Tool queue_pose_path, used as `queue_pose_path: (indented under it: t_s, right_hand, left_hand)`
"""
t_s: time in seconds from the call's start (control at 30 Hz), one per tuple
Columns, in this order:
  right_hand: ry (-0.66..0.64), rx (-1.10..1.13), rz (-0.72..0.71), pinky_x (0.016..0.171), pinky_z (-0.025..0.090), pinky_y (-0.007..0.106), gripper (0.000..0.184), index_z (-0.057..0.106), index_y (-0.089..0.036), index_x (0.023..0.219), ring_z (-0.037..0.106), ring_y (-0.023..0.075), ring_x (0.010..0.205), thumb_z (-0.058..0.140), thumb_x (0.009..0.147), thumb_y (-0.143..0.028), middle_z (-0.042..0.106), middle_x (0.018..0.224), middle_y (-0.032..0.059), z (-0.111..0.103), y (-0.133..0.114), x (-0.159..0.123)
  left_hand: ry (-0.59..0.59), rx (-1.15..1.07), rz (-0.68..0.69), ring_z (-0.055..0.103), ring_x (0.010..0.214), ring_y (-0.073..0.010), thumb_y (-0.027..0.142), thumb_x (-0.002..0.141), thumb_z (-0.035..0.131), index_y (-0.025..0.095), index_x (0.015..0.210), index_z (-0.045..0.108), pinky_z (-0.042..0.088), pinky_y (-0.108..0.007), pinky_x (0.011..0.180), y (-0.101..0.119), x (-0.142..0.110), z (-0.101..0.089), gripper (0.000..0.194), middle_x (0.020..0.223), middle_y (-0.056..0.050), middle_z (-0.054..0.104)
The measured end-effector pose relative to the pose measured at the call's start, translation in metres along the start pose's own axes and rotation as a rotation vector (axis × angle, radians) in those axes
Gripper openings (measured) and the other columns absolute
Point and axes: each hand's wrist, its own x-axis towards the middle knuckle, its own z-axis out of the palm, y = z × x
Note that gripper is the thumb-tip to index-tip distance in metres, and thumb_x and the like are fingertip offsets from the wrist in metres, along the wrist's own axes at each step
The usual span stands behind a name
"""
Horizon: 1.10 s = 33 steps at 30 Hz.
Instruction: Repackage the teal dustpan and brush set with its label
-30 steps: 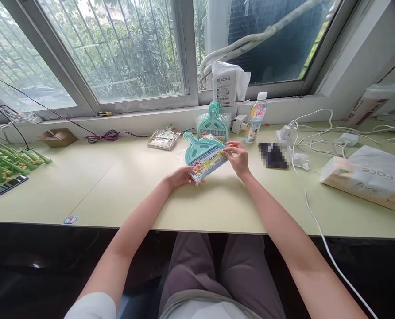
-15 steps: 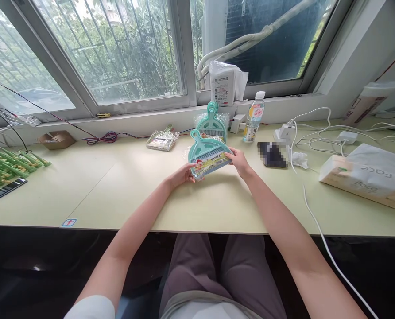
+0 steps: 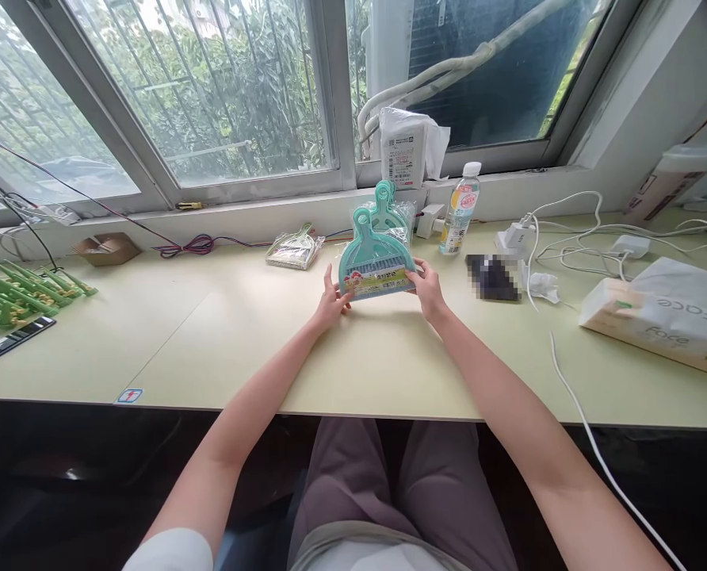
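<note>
A teal mini dustpan-and-brush set in clear wrap (image 3: 376, 259) stands nearly upright just above the pale green desk (image 3: 223, 341), handle pointing up. My left hand (image 3: 332, 300) grips its lower left corner with the fingers closed on the wrap. My right hand (image 3: 427, 285) pinches its lower right corner. Right behind it stands a pile of the same teal sets (image 3: 391, 208). A flat wrapped packet (image 3: 294, 248) lies further left on the desk.
A drink bottle (image 3: 460, 208), a blurred dark object (image 3: 493, 277), white chargers and cables (image 3: 567, 238) and a tissue pack (image 3: 663, 313) occupy the right side. Green sticks (image 3: 21, 289) and a small cardboard box (image 3: 107, 247) lie at the left. A white package (image 3: 407, 151) sits on the windowsill.
Both hands have turned the teal set from a tilted, leftward-leaning pose to upright and moved it slightly away, toward the pile behind it.
</note>
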Motion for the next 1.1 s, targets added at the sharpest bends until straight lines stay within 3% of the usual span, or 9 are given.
queue_pose_path:
  t_s: [0.13,0.23,0.33,0.4,0.63,0.87,1.0,1.1]
  right_hand:
    - [-0.003,-0.076,-0.052,0.076,0.052,0.038,0.037,0.051,-0.02,0.108,0.065,0.0193,0.081,0.057,0.075,-0.036,0.07,0.092,0.0065,-0.002,0.006,0.004]
    - [0.02,-0.292,-0.136,0.077,0.051,0.038,0.033,0.054,-0.02,0.106,0.066,0.0209,0.083,0.058,0.076,-0.035,0.072,0.093,0.0069,-0.003,0.008,0.003]
    - [0.098,-0.601,-0.176,0.072,0.049,0.037,0.028,0.056,-0.024,0.105,0.067,0.0226,0.079,0.058,0.079,-0.032,0.073,0.094,0.0056,-0.002,0.009,0.0]
    - [0.13,-0.725,-0.19,0.069,0.047,0.036,0.027,0.056,-0.025,0.108,0.067,0.0232,0.078,0.057,0.081,-0.029,0.073,0.096,0.0053,-0.001,0.011,0.0]
    - [0.112,-0.987,-0.251,0.066,0.044,0.033,0.028,0.053,-0.025,0.115,0.067,0.0249,0.079,0.051,0.087,-0.024,0.072,0.098,0.0066,-0.002,0.02,0.028]
    - [0.169,-1.126,-0.243,0.069,0.045,0.035,0.033,0.047,-0.022,0.123,0.065,0.0266,0.081,0.047,0.089,-0.023,0.07,0.1,0.0091,0.006,0.028,0.074]
    - [0.222,-1.138,-0.26,0.07,0.046,0.034,0.033,0.046,-0.018,0.122,0.064,0.0255,0.087,0.042,0.09,-0.02,0.06,0.116,0.0146,0.011,0.035,0.097]
    - [0.256,-1.144,-0.274,0.069,0.046,0.034,0.033,0.045,-0.016,0.121,0.063,0.0251,0.089,0.041,0.089,-0.02,0.054,0.12,0.0167,0.014,0.039,0.11]
  left_hand:
    - [0.125,0.113,0.035,0.057,0.064,-0.0095,0.031,0.081,0.057,0.025,0.148,0.001,0.049,-0.021,0.057,-0.001,0.002,-0.003,0.087,0.108,-0.005,0.064]
    - [0.217,0.195,0.029,0.059,0.073,-0.0133,0.027,0.08,0.055,0.023,0.145,0.022,0.05,-0.024,0.063,-0.002,0.002,-0.004,0.073,0.104,-0.005,0.066]
    - [0.253,0.331,0.05,0.06,0.078,-0.0165,0.022,0.08,0.052,0.022,0.124,0.051,0.05,-0.027,0.066,-0.006,0.006,-0.007,0.044,0.104,-0.005,0.066]
    - [0.253,0.432,0.069,0.061,0.078,-0.0175,0.02,0.081,0.05,0.021,0.108,0.059,0.048,-0.028,0.067,-0.009,0.011,-0.009,0.029,0.1,-0.005,0.067]
    - [0.231,0.773,0.102,0.061,0.075,-0.0207,0.025,0.082,0.053,0.02,0.094,0.058,0.043,-0.028,0.066,-0.019,0.06,-0.018,0.014,0.083,-0.006,0.067]
    - [0.249,0.718,0.145,0.063,0.078,-0.0213,0.021,0.083,0.05,0.02,0.105,0.06,0.044,-0.03,0.074,-0.037,0.123,-0.019,0.024,0.086,-0.007,0.068]
    - [0.243,0.666,0.101,0.063,0.07,-0.0183,0.021,0.084,0.049,0.02,0.099,0.062,0.045,-0.028,0.073,-0.045,0.147,-0.016,0.02,0.084,-0.006,0.068]
    - [0.259,0.643,0.097,0.063,0.075,-0.0197,0.018,0.083,0.05,0.02,0.094,0.062,0.045,-0.029,0.075,-0.05,0.166,-0.015,0.017,0.085,-0.007,0.068]
